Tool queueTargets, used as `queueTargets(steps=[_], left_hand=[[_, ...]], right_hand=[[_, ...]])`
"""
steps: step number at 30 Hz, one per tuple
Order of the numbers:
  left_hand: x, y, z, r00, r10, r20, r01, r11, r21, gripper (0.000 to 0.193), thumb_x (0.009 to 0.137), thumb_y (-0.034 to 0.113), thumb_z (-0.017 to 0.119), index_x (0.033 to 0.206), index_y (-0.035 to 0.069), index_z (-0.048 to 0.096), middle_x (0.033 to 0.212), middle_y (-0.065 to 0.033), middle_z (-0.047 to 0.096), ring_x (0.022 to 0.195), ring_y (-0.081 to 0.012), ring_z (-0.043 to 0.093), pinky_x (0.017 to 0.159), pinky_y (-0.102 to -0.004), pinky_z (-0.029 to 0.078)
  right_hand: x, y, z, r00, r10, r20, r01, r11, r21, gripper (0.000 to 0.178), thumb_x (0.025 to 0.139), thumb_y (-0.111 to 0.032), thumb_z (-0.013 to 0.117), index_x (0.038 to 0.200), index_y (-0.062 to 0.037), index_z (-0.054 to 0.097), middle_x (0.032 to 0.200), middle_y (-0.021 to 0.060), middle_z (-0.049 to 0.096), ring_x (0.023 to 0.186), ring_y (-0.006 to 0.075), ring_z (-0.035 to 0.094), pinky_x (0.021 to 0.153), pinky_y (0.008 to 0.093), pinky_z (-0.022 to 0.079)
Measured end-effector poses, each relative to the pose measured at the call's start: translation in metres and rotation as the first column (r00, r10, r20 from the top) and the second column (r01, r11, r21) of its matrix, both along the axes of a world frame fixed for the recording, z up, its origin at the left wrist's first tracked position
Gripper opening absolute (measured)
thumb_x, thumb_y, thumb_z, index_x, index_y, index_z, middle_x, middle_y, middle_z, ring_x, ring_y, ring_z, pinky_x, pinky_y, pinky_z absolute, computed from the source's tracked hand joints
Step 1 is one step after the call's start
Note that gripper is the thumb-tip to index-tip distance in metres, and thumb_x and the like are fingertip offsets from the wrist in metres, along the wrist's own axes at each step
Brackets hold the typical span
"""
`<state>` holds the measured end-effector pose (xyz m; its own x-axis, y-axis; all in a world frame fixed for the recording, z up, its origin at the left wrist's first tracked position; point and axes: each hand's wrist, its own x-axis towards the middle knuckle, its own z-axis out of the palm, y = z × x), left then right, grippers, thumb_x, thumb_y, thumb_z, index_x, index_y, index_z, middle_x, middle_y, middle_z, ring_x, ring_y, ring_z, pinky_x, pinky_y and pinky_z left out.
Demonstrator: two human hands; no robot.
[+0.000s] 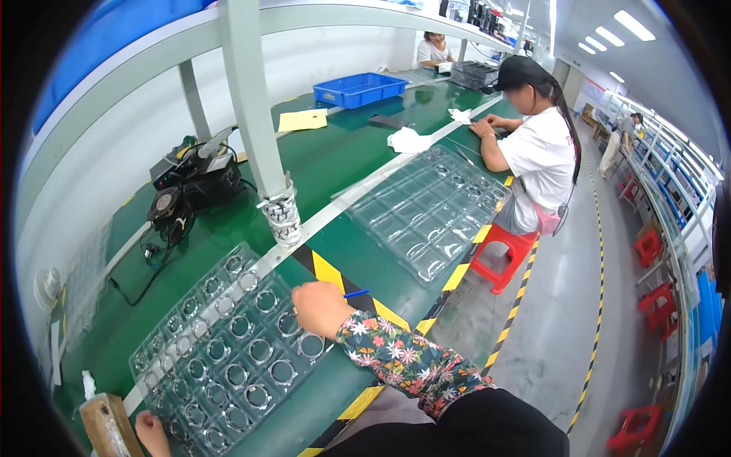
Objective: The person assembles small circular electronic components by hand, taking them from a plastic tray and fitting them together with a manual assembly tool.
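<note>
The right hand [324, 308] is gripping a thin blue stick [356, 292], with its fingers curling around it. It is hovering at the far right side of a clear tray [259, 373], and I can't tell if it is touching it. The left hand [151, 433] is resting by the near left corner of the tray, its fingers bending a little. I can't tell if it is holding anything. The tray is lying flat on a green table [350, 255], between the two hands.

Working well here is likely needing a soft, slow right hand, because the thin plastic is looking bendy. The stick is best pointing away from the rings [282, 372], so it is not knocking them. The left hand is best pressing lightly, if it is steadying that corner.

Now I am counting. One stick is poking out of the right hand. More than twenty rings are sitting in the tray, but shine is hiding some. One brown box [110, 426] is standing just left of the left hand. Past the right hand, one blue bin [359, 90], one yellow sheet [302, 120] and two white bundles [409, 141] are lying. Three other people [544, 137] are showing beyond that hand.
</note>
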<state>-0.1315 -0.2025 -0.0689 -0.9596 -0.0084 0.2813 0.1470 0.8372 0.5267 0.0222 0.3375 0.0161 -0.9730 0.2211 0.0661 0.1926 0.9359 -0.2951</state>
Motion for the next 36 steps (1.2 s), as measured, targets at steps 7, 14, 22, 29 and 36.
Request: queueTargets(steps=[7,14,22,29,36], left_hand=[[0.062,0.074,0.068,0.993,0.025,0.113,-0.013,0.995,-0.102,0.04,0.085,0.026,0.067,0.114,-0.002,0.067,0.101,-0.026,0.069,0.091,-0.0387,0.067,0.083,-0.0423,0.052],[0.021,0.025,-0.003,0.997,-0.069,-0.044,0.068,0.998,-0.008,0.024,0.089,0.007,0.056,0.109,-0.006,0.06,0.099,-0.019,0.065,0.089,-0.0274,0.064,0.081,-0.0344,0.049],[0.064,0.034,0.032,0.987,-0.113,0.119,0.107,0.993,0.048,0.024,0.093,0.006,0.05,0.113,-0.006,0.058,0.104,-0.0213,0.065,0.097,-0.0307,0.063,0.087,-0.037,0.048],[0.071,-0.003,0.011,0.993,-0.089,0.074,0.087,0.996,0.03,0.022,0.096,0.008,0.046,0.11,-0.005,0.057,0.085,-0.012,0.059,0.065,-0.018,0.054,0.06,-0.0324,0.045],[0.089,0.024,0.013,0.98,0.006,0.199,-0.091,0.904,0.418,0.027,0.101,0.012,0.043,0.124,0.001,0.054,0.067,0.0023,0.048,0.05,-0.0047,0.041,0.04,-0.0221,0.034]], right_hand=[[0.023,-0.009,-0.01,0.972,-0.093,-0.217,0.084,0.995,-0.05,0.017,0.075,-0.007,0.062,0.09,-0.0006,0.064,0.083,0.0171,0.068,0.077,0.0335,0.069,0.065,0.0432,0.055],[0.015,0.001,-0.008,0.99,-0.098,-0.104,0.089,0.992,-0.088,0.02,0.078,-0.008,0.056,0.096,0.0014,0.062,0.082,0.0202,0.069,0.079,0.0378,0.069,0.069,0.0482,0.054],[0.021,0.001,0.003,0.999,0.03,-0.038,-0.033,0.997,-0.069,0.029,0.078,-0.016,0.064,0.101,0.0005,0.057,0.08,0.0208,0.068,0.079,0.0379,0.068,0.069,0.0484,0.054],[0.029,-0.014,0.003,0.998,0.051,-0.039,-0.055,0.994,-0.097,0.042,0.079,-0.016,0.063,0.115,0.0007,0.052,0.07,0.02,0.065,0.067,0.0381,0.066,0.063,0.0484,0.053],[0.035,-0.016,0.002,0.995,0.1,-0.015,-0.101,0.975,-0.199,0.028,0.082,-0.01,0.056,0.104,0.0029,0.046,0.085,0.0251,0.065,0.067,0.0405,0.065,0.06,0.0485,0.052]])
